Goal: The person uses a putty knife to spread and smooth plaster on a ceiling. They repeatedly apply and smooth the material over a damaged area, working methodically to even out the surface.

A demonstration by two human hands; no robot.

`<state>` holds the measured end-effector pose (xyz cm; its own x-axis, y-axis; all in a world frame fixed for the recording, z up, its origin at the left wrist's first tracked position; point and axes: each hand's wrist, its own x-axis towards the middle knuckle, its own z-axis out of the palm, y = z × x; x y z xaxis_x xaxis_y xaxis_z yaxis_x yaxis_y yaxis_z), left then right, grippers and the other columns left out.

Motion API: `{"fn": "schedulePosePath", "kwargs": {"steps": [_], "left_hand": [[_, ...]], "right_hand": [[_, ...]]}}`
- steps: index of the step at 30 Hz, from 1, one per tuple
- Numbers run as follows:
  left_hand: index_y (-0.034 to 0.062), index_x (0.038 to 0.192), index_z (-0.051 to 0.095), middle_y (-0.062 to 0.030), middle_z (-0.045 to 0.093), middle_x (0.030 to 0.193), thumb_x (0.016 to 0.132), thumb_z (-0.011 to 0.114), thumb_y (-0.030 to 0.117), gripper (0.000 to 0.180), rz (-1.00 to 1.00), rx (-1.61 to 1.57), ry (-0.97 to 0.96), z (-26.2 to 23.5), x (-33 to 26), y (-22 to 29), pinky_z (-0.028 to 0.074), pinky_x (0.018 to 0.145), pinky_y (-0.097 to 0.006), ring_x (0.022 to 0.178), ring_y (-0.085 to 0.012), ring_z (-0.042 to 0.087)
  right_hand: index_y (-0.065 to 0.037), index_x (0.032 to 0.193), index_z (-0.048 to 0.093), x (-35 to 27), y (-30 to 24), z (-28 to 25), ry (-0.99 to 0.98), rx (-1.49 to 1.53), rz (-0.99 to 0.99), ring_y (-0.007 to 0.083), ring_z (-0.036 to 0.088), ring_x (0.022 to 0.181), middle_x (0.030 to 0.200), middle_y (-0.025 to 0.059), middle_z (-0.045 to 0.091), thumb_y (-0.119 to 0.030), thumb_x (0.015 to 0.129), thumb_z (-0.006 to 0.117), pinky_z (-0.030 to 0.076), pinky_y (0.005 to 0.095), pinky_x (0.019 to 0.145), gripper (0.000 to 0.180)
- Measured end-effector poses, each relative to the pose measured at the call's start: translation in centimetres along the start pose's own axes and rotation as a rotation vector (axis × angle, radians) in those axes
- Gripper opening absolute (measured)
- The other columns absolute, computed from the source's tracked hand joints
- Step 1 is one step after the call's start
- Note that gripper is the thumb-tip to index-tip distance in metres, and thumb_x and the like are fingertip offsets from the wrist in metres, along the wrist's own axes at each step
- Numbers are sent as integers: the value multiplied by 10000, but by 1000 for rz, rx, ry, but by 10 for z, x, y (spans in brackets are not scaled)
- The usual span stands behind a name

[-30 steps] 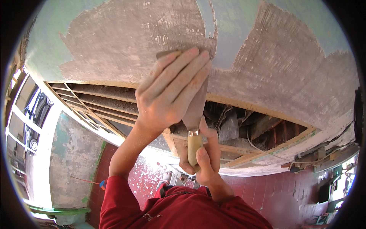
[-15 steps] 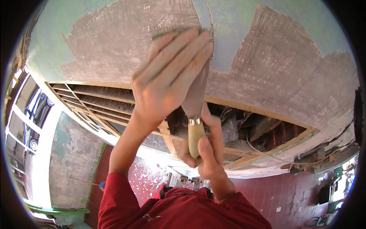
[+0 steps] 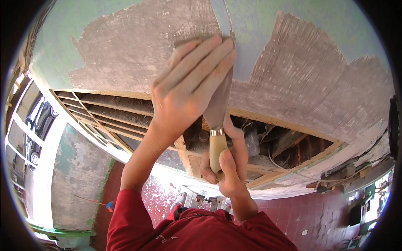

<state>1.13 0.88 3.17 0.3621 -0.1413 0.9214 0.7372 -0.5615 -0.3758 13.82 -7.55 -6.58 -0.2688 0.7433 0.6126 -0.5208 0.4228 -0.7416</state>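
The scraper is held at the patchy wall — its handle is enclosed by the curled fingers of the right hand, its blade is covered by the left hand, fingers straight, narrowly spaced.

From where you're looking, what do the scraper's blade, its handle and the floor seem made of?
Scraper blade: probably metal, matte grey, thin and flat. Handle: likely wood, perhaps plastic; pale yellow, smooth, rounded. Floor: apparently tile, dull red, with grid lines.
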Motion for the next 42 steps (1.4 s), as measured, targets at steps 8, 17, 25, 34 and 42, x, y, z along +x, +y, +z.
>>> {"fn": "schedulePosePath", "kwargs": {"steps": [8, 17, 25, 34, 42], "left_hand": [[30, 1041, 716, -80, 698, 1092, 729, 675, 44, 315, -7, -26, -20, -2, 3, 1, 512, 909, -384, 1092, -246, 639], [57, 955, 730, -32, 702, 1064, 680, 680, 47, 279, -19, 26, -22, -2, -6, 7, 535, 892, -328, 1055, -189, 648], [43, 960, 724, -38, 703, 1053, 680, 679, 44, 284, -29, 12, -32, -1, -17, 12, 531, 891, -331, 1053, -196, 648], [30, 947, 720, -50, 701, 1044, 658, 679, 54, 293, 16, 23, 23, 4, -15, 8, 533, 885, -327, 1040, -194, 653], [10, 999, 723, -91, 705, 1058, 710, 663, 47, 297, -38, -13, -12, 1, -7, 9, 512, 901, -374, 1064, -255, 651]], "right_hand": [[-5, 1485, 124, -3, 3, -1, 11, 29, 5, 68, 398, 422, 1118, 192, 582, -242, 1014, 322, 329, 212, 385, 563], [-19, 1488, 100, -12, 0, 0, 6, -3, 10, 66, 390, 409, 1237, 206, 525, -230, 1008, 319, 330, 213, 373, 569], [-11, 1472, 139, -19, 1, 2, 44, -13, 43, 75, 423, 427, 1344, 203, 458, -237, 1007, 335, 331, 212, 380, 552], [-12, 1474, 142, -19, 2, -1, 36, 32, 48, 77, 403, 408, 1326, 206, 469, -247, 1005, 346, 314, 211, 362, 562], [-51, 1490, 127, -11, 2, -5, 23, 87, 61, 67, 377, 398, 1142, 183, 554, -271, 1007, 372, 316, 216, 352, 585]]}}
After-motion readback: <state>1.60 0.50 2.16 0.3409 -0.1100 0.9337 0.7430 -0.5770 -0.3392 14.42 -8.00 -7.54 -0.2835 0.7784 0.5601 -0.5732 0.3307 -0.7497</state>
